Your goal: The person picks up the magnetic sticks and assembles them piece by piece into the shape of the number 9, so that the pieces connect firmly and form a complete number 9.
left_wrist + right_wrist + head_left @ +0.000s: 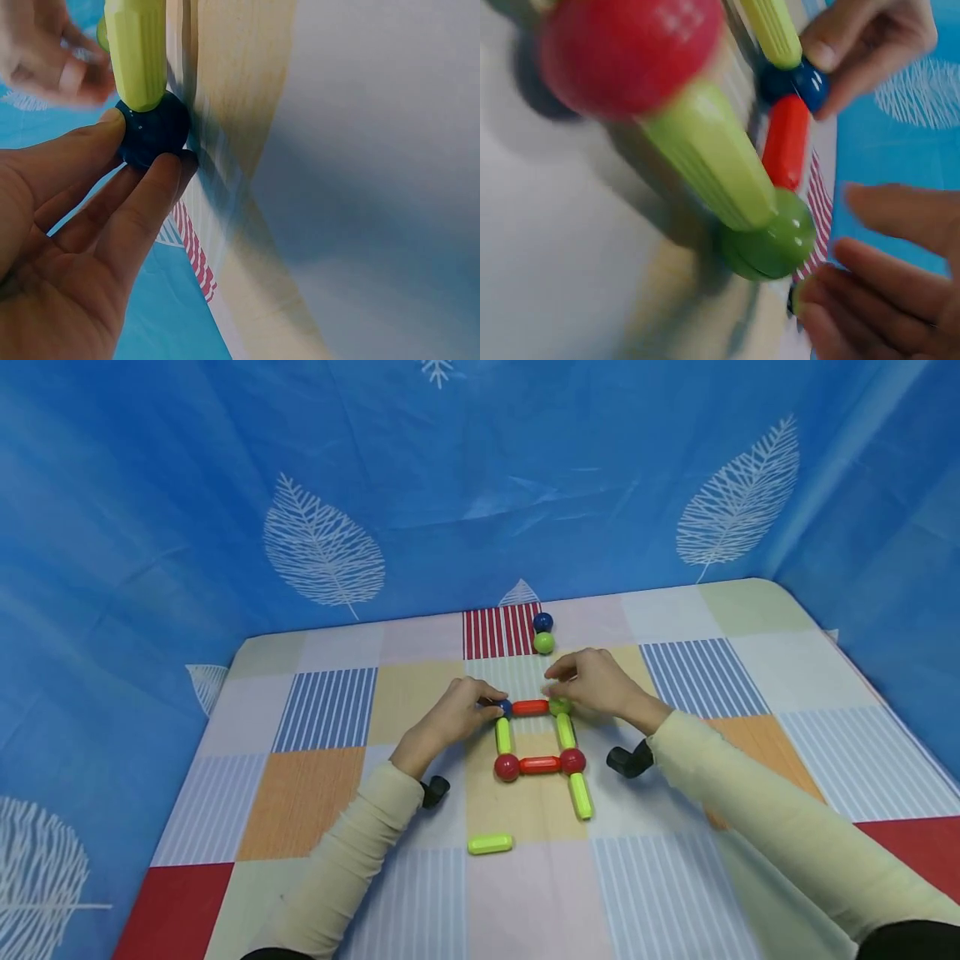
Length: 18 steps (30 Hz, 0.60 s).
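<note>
On the patchwork cloth lies a four-sided frame of toy balls and rods. My left hand (pixel 450 714) pinches the blue ball (pixel 155 131) at its far left corner between thumb and fingers. Beside the green ball (pixel 769 236) at the far right corner is my right hand (pixel 600 683), its fingers loosely bent and apart from the ball in the right wrist view. A red rod (pixel 531 707) joins these two balls. Green rods (pixel 503 737) run to two red balls (pixel 572 761), linked by another red rod (pixel 540 765). One more green rod (pixel 581 797) sticks out from the near right ball.
A loose green rod (pixel 490 844) lies nearer the person, left of the frame. Behind the frame, a spare blue ball (pixel 543 622) and a spare green ball (pixel 544 642) touch. A blue leaf-patterned curtain (pixel 480 485) hangs around the table's far edge.
</note>
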Motion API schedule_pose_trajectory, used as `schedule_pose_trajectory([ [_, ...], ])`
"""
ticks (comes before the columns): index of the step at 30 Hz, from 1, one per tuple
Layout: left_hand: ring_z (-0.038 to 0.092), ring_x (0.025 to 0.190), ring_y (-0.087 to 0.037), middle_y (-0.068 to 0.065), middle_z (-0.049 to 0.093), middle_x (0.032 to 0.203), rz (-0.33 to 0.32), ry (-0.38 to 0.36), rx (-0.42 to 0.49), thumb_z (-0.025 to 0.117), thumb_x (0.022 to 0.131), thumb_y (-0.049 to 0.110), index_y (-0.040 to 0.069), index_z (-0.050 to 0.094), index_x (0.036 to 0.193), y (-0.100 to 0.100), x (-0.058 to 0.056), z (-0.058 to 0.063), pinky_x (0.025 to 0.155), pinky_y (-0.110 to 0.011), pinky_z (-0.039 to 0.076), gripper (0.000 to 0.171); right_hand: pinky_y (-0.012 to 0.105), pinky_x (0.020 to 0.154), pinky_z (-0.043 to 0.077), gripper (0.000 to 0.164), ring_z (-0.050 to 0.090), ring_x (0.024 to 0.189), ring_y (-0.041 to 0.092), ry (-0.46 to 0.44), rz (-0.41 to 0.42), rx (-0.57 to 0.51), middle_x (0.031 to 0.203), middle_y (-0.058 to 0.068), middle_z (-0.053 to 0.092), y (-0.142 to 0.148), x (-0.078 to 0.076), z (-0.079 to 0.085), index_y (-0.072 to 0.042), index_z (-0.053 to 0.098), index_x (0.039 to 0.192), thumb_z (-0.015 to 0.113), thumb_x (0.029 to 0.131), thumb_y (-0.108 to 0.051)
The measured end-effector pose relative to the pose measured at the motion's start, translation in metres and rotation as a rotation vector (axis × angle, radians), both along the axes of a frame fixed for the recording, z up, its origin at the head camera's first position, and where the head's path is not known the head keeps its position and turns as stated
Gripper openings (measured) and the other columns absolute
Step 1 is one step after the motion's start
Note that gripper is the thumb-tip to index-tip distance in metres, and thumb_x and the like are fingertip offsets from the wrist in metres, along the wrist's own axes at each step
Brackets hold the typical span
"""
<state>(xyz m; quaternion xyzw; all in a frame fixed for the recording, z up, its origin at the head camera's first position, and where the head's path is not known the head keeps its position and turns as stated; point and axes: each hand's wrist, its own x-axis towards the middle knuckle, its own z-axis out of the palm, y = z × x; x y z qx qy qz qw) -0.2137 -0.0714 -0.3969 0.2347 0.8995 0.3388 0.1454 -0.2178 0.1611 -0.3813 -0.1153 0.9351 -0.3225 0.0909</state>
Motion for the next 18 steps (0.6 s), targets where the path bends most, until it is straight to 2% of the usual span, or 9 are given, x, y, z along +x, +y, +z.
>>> schedule_pose_trajectory([
  [4,0.065,0.104,-0.022,-0.014,0.069,0.116,-0.011,0.019,0.002,0.067,0.093,0.005,-0.002,0.068,0.121,0.000,0.000,-0.002,0.089,-0.031,0.054,0.029,0.046,0.091,0.052,0.035,0.061,0.110,0.033,0.113,-0.112,-0.079,0.121,0.019,0.066,0.002,-0.031,0.002,0.001,0.067,0.122,0.068,0.093,-0.019],
  [6,0.065,0.104,-0.022,-0.015,0.069,0.117,-0.018,0.025,-0.005,0.067,0.093,0.005,-0.002,0.068,0.121,0.001,0.000,-0.003,0.089,-0.031,0.054,0.029,0.047,0.094,0.050,0.037,0.058,0.116,0.034,0.129,-0.152,-0.087,0.126,0.020,0.063,0.003,-0.050,0.002,0.002,0.064,0.125,0.066,0.094,-0.018],
  [11,0.065,0.105,-0.022,-0.014,0.068,0.118,-0.026,0.021,-0.004,0.066,0.094,0.006,-0.001,0.068,0.121,0.005,0.005,-0.006,0.089,-0.031,0.054,0.029,0.050,0.100,0.045,0.042,0.052,0.122,0.038,0.029,-0.185,-0.038,0.133,0.024,0.057,0.002,-0.086,0.000,0.004,0.058,0.132,0.063,0.096,-0.017],
  [14,0.065,0.106,-0.022,-0.014,0.068,0.118,-0.019,0.022,-0.003,0.066,0.094,0.006,-0.001,0.068,0.121,0.005,0.007,-0.005,0.089,-0.031,0.054,0.028,0.050,0.101,0.044,0.042,0.052,0.121,0.039,-0.031,-0.187,-0.024,0.131,0.025,0.058,-0.001,-0.099,-0.001,0.006,0.058,0.131,0.065,0.095,-0.015],
  [18,0.065,0.107,-0.022,-0.014,0.069,0.118,-0.013,0.040,-0.009,0.067,0.094,0.007,-0.001,0.068,0.121,-0.002,0.005,0.000,0.090,-0.032,0.054,0.028,0.050,0.103,0.043,0.040,0.051,0.123,0.039,-0.061,-0.180,-0.009,0.128,0.023,0.060,-0.008,-0.113,-0.001,0.004,0.062,0.127,0.068,0.093,-0.017],
])
